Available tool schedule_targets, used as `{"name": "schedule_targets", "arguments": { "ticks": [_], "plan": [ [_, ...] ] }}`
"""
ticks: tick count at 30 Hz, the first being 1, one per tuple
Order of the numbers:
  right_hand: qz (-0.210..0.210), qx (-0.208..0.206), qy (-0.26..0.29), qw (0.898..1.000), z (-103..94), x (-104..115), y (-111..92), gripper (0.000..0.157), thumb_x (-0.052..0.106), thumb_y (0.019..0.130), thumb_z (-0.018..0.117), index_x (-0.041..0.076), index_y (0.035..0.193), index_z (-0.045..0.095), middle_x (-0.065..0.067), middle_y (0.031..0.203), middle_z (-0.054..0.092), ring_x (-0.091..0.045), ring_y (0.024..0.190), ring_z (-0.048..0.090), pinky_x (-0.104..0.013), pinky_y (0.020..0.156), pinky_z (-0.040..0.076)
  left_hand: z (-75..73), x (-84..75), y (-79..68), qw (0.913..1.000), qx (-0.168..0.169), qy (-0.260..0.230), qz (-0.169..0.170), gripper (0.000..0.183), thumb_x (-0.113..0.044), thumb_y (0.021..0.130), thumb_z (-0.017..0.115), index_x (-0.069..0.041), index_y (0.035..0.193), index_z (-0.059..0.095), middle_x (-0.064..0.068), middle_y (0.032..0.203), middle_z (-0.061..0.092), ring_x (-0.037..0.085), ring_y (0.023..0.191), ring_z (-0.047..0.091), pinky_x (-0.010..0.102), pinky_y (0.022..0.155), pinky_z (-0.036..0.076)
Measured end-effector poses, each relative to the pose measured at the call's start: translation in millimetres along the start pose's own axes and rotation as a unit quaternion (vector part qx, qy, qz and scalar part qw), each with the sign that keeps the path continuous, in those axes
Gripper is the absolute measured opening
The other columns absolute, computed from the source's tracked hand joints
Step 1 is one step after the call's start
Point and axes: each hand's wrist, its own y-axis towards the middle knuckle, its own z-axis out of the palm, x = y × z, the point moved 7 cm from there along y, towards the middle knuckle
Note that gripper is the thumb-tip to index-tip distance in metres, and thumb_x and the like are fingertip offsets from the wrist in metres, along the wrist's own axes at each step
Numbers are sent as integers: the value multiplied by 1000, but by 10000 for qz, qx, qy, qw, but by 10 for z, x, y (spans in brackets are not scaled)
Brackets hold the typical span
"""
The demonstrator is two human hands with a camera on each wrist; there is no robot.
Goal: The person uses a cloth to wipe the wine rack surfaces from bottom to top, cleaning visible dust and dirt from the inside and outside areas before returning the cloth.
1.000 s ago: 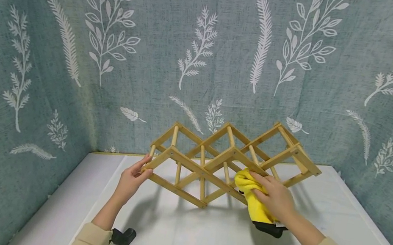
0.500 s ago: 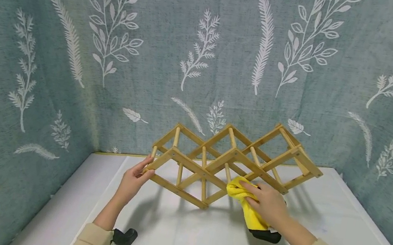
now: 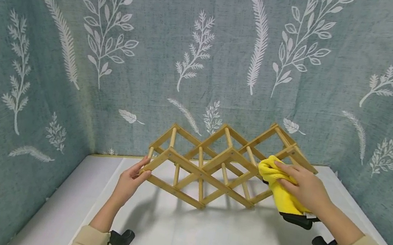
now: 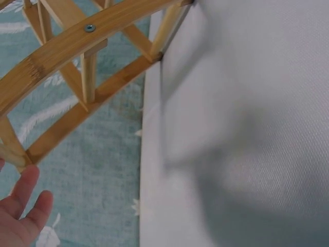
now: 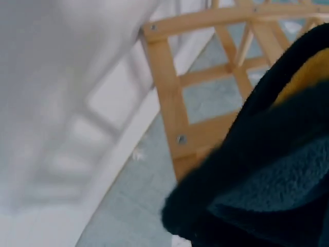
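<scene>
A folding wooden rack point(image 3: 189, 164) of crossed slats and round dowels stands tilted, its right end higher than its left. With thumb and fingers my left hand point(image 3: 129, 180) grips the rack's left end; a couple of its fingertips point(image 4: 28, 180) show beside a lower corner in the left wrist view. My right hand point(image 3: 303, 186) holds a bunched yellow cloth point(image 3: 281, 196) with a black edge against the front slats near the right end. In the right wrist view the cloth's dark fuzzy side point(image 5: 267, 159) covers part of the rack point(image 5: 165, 82) and hides the fingers.
A white table surface point(image 3: 224, 238) lies under the rack, with shadows on it. Behind and at both sides hangs a grey-green curtain point(image 3: 154, 47) with white leaf prints. Black wrist mounts point(image 3: 122, 238) sit below both hands.
My right hand first slid the cloth a little left and down, then swept it right and up along the front slats. My left hand keeps its grip on the left end.
</scene>
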Motion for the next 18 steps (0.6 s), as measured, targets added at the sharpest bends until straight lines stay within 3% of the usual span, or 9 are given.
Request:
{"name": "schedule_targets", "arguments": {
  "ticks": [5, 8, 10, 15, 18],
  "plan": [
    [389, -320, 73, 9987, -174, -127, 8, 47, 14, 84, 65, 9, 129, 54, -20, 101, 61, -29, 74, 58, -41, 60, 46, 4, -3, 0, 10000, 84, -12, -42, 50, -22, 90, 59, -6, 136, 45, 4, 146, 32, 21, 131, 35, 15, 88, 39],
    [323, -705, 145, 9969, -247, -102, -16, 49, 10, 82, 67, 9, 129, 54, -20, 100, 62, -33, 79, 59, -45, 62, 47, 0, -1, 1, 9999, 89, -64, -81, 50, -22, 90, 58, -6, 136, 45, 3, 146, 32, 21, 131, 35, 19, 91, 40],
    [177, -792, 192, 9965, -230, -43, -36, 51, 9, 81, 68, 10, 129, 54, -17, 97, 62, -28, 74, 58, -40, 59, 46, -6, -4, 0, 9999, 92, -74, -88, 50, -21, 91, 58, -6, 136, 45, 3, 146, 32, 21, 131, 35, 22, 93, 40],
    [-149, -363, -17, 9992, 17, 91, -61, 48, 10, 78, 70, 9, 125, 58, -10, 91, 60, -10, 60, 44, -25, 51, 37, -4, -21, -7, 9999, 114, -31, -71, 49, -21, 91, 57, -6, 136, 44, 4, 146, 31, 21, 131, 34, 35, 99, 38],
    [-10, -1, -189, 9998, 127, 64, -46, 46, 13, 81, 68, 9, 125, 57, -10, 91, 59, -8, 57, 39, -23, 48, 33, 4, -23, -12, 9999, 108, -41, -64, 49, -21, 91, 58, -6, 136, 45, 4, 146, 32, 21, 132, 34, 32, 97, 39]
  ]
}}
